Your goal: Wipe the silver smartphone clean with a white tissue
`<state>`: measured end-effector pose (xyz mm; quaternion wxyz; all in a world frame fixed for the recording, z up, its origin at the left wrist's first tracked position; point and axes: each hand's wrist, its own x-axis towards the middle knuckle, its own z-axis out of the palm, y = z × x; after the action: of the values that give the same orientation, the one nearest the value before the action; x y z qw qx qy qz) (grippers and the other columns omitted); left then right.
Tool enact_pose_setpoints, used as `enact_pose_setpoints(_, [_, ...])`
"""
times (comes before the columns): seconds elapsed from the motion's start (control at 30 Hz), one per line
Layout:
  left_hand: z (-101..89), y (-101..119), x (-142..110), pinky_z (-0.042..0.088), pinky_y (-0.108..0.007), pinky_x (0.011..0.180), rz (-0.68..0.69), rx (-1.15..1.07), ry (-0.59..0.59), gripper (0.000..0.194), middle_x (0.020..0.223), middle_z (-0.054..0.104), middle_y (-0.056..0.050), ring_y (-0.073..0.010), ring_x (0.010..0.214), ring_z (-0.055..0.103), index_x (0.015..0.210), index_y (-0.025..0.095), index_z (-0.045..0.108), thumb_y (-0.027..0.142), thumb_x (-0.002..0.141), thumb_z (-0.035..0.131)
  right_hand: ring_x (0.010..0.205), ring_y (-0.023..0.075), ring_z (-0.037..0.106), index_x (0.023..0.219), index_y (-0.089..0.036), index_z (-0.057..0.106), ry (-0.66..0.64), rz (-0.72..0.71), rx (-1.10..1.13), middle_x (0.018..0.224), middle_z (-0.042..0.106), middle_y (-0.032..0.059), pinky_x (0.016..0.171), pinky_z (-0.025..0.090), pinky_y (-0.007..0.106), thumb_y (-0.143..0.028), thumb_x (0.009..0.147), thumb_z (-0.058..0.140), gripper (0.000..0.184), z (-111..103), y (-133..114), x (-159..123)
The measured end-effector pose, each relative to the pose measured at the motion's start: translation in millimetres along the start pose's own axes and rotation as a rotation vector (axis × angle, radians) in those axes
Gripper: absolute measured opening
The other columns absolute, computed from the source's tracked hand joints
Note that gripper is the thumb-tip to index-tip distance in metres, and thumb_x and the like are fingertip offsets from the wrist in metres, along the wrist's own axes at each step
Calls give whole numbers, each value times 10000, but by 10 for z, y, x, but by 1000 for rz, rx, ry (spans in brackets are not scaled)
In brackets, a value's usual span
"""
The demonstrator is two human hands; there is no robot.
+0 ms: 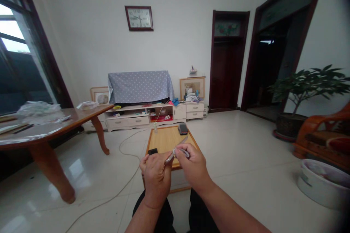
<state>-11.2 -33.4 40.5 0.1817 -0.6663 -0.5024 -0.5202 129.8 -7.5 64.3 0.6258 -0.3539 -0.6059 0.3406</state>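
Observation:
My left hand (156, 179) and my right hand (191, 164) meet above a low wooden board (166, 140) with a dark orange frame. Both are shut on a slim silver pen (175, 153), which slants up and to the right. My right fingers pinch it near its middle, and my left fingers hold its lower end. Part of the pen is hidden by my fingers. A small black object (152, 151) lies on the board just beyond my left hand. A dark phone-like object (183, 129) lies at the board's far edge, with a small clear bottle (155, 128) at the far left corner.
A white cable (128, 153) curves across the glossy tile floor on the left. A brown table (54, 125) holding plastic bags stands to the left. A potted plant (303, 91), wooden chair (319, 138) and white basin (322, 185) stand to the right.

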Motion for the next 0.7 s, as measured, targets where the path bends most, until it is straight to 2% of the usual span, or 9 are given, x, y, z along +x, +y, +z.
enact_pose_setpoints(0.07, [10, -21, -2, 292, -450, 1037, -5, -10, -12, 173, 963, 768, -3, -195, 948, 659, 1019, 296, 725, 239, 944, 580, 733, 159, 604, 908, -178, 721, -49, -47, -12, 806, 680, 21, 679, 474, 256, -366, 890, 647, 204, 50, -63, -79])
enact_pose_setpoints(0.13, [7, -31, -1, 297, -452, 1037, 1, -23, -10, 174, 988, 766, -6, -198, 960, 661, 1035, 296, 721, 247, 947, 579, 705, 152, 592, 906, -177, 716, -55, -39, 0, 784, 668, 14, 655, 467, 251, -368, 891, 645, 205, 47, -67, -52])
enact_pose_setpoints(0.3, [-11, -41, -2, 296, -456, 1040, 47, -16, 9, 166, 1016, 767, -21, -209, 973, 665, 1068, 284, 710, 297, 949, 595, 574, 130, 489, 932, -167, 694, 81, 98, 70, 675, 576, -26, 537, 409, 244, -425, 891, 634, 268, -104, 97, 243])
enact_pose_setpoints(0.37, [1, -64, -6, 306, -450, 1021, 65, -6, -4, 164, 999, 765, -21, -211, 960, 662, 1064, 284, 707, 302, 951, 588, 606, 134, 508, 907, -167, 698, 93, 67, 47, 698, 593, -18, 561, 416, 246, -401, 885, 639, 242, -103, 92, 232])
enact_pose_setpoints(0.53, [66, -153, -33, 324, -441, 997, 89, -13, -25, 162, 979, 755, -22, -213, 940, 656, 1060, 281, 687, 290, 959, 561, 707, 141, 575, 868, -182, 719, -29, -90, -3, 780, 655, 2, 652, 443, 243, -306, 882, 631, 153, 7, -55, -8])
enact_pose_setpoints(0.6, [81, -173, -45, 323, -449, 1016, 91, -32, -19, 164, 1004, 751, -26, -215, 953, 656, 1082, 280, 676, 294, 956, 572, 671, 136, 558, 881, -180, 716, -18, -52, 27, 752, 639, -6, 619, 432, 241, -325, 882, 630, 169, -28, -26, 40])
enact_pose_setpoints(0.7, [89, -181, -53, 309, -469, 1055, 104, -52, -4, 173, 1031, 747, -29, -219, 970, 657, 1103, 280, 668, 304, 944, 603, 575, 128, 491, 905, -167, 697, 83, 82, 80, 683, 593, -21, 526, 387, 242, -400, 876, 632, 243, -171, 138, 272])
